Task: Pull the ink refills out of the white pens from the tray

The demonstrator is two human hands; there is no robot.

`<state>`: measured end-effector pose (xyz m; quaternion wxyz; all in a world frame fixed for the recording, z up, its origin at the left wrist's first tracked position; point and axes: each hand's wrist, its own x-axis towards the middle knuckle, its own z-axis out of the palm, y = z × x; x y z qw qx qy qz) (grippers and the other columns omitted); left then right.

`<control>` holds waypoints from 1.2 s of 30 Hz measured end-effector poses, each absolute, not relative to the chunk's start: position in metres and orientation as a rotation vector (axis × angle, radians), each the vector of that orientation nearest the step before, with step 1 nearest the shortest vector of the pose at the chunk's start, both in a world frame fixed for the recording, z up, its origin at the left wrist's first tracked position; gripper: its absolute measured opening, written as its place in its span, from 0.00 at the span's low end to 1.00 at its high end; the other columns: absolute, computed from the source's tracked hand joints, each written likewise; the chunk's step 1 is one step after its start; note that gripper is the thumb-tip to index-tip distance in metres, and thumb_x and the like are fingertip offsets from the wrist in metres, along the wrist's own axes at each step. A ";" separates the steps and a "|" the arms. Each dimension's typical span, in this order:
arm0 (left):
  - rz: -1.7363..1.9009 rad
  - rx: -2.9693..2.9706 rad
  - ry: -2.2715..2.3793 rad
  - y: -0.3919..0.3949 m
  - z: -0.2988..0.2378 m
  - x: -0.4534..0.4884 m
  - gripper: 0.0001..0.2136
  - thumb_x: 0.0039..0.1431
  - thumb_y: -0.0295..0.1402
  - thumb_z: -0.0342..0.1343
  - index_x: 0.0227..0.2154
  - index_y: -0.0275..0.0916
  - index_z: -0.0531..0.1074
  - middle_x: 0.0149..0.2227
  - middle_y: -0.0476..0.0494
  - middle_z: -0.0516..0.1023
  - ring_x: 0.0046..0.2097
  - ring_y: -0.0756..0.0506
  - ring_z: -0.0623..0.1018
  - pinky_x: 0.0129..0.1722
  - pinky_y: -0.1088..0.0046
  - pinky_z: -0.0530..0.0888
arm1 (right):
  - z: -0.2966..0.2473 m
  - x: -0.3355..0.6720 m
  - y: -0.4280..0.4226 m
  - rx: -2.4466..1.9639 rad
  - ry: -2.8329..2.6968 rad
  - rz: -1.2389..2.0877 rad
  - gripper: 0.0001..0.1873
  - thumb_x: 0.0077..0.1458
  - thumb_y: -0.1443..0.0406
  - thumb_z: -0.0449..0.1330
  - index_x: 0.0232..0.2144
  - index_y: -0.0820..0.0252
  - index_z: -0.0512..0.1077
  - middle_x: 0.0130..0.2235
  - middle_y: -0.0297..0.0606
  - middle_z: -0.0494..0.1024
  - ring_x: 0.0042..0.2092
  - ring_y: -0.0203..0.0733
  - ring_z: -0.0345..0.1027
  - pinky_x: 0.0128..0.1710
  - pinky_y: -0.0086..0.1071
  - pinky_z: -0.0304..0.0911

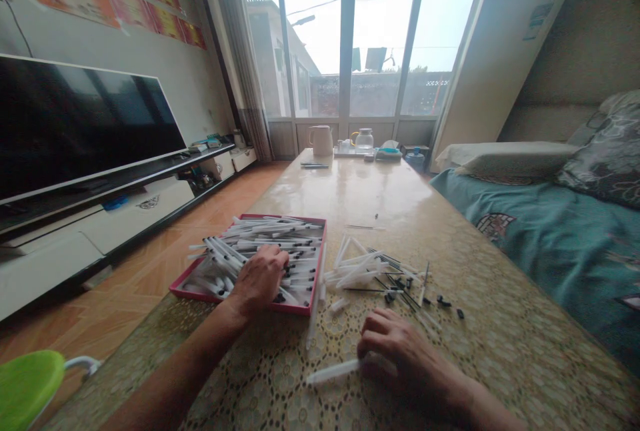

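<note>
Your right hand (395, 354) is low over the near part of the tabletop (505, 357), its fingers curled around one end of a white pen (331, 372). Your left hand (263, 274) is over the pink-rimmed tray (295, 310), fingers bent down among the tray pens (225, 257); you can't tell from here whether they pinch one.

To handle this pen well, hold the barrel lightly but firmly near its end, so that it neither rolls nor flexes. Lift it clear before turning it, since the loose tubes (357, 271), thin dark refills (425, 284) and small black caps (460, 313) lie just beyond your right hand and would scatter easily. With your left fingers, work from above and part the pens gently; pressing sideways could push the tray over the left edge of the tabletop, which its left corner already reaches.

The white pen lies between your right hand and the near side of the tabletop, right of the tray's near right corner. Its long axis runs mostly across the tabletop, slightly slanted: the free end points toward the left edge and a little nearer to you, while the other end is hidden in your fingers.
</note>
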<state>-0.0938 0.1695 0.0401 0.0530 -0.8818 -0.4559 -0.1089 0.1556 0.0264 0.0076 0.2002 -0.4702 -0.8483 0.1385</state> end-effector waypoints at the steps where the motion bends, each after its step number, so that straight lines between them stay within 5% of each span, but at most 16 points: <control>1: -0.323 -2.682 -1.376 0.169 0.040 -0.094 0.06 0.54 0.24 0.48 0.29 0.38 0.69 0.34 0.42 0.70 0.41 0.42 0.69 0.39 0.69 0.66 | 0.007 0.158 0.027 -1.347 -2.358 0.360 0.06 0.50 0.71 0.56 0.31 0.55 0.69 0.35 0.33 0.71 0.39 0.39 0.63 0.39 0.31 0.58; 11: -0.237 -2.721 -1.306 0.172 0.041 -0.093 0.09 0.53 0.21 0.45 0.29 0.38 0.68 0.33 0.41 0.71 0.40 0.42 0.69 0.39 0.68 0.65 | -0.015 0.194 0.048 -1.799 -1.990 -0.076 0.03 0.54 0.68 0.53 0.30 0.58 0.66 0.34 0.39 0.69 0.39 0.46 0.63 0.38 0.38 0.62; 19: -0.294 -2.728 -1.284 0.168 0.049 -0.090 0.09 0.55 0.22 0.43 0.30 0.38 0.68 0.34 0.40 0.71 0.39 0.42 0.69 0.40 0.65 0.65 | -0.013 0.190 0.046 -1.608 -1.884 -0.199 0.06 0.56 0.65 0.52 0.37 0.58 0.66 0.36 0.41 0.70 0.40 0.47 0.65 0.40 0.40 0.62; 22: -0.689 -2.702 -1.295 0.150 0.061 -0.086 0.08 0.58 0.25 0.43 0.35 0.37 0.66 0.35 0.40 0.71 0.40 0.43 0.69 0.40 0.66 0.66 | -0.007 0.182 0.042 -1.497 -1.867 -0.156 0.06 0.57 0.67 0.51 0.36 0.58 0.67 0.36 0.40 0.70 0.39 0.45 0.65 0.39 0.39 0.62; 30: -2.735 -2.538 -1.579 0.090 0.062 -0.050 0.06 0.56 0.33 0.52 0.35 0.41 0.61 0.34 0.48 0.73 0.28 0.51 0.71 0.26 0.76 0.68 | 0.007 0.166 0.028 -1.315 -1.849 0.134 0.09 0.57 0.66 0.52 0.40 0.58 0.67 0.29 0.36 0.70 0.29 0.37 0.65 0.28 0.29 0.61; 36: -2.683 -3.012 -1.638 0.068 0.030 -0.023 0.05 0.57 0.33 0.53 0.33 0.38 0.64 0.34 0.45 0.74 0.28 0.51 0.71 0.28 0.75 0.70 | 0.007 0.153 0.023 -1.354 -1.964 0.346 0.12 0.54 0.59 0.57 0.40 0.59 0.69 0.23 0.30 0.69 0.22 0.33 0.61 0.25 0.27 0.57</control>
